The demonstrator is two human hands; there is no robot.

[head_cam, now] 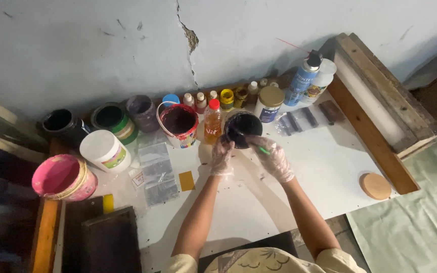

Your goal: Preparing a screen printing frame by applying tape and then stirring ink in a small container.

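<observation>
Gloves cover both hands at the desk's point(330, 167) back edge. The black jar point(244, 127) is steadied by the left hand point(222, 155), fingers curled on its side. A green stick point(262, 149) is pinched by the right hand point(274, 157); its tip is hidden inside the jar. The jar's contents cannot be made out.

Gloves on left hand point(222, 157) and right hand point(275, 160): thin clear plastic, crinkled
Dark jar point(243, 129): glossy inside
Tabletop point(324, 167): smooth matt white; stained
Frame point(380, 108): rough bare wood
Wall point(102, 45): matt plaster; cracked
Round disc point(375, 186): matt, cork-like
</observation>
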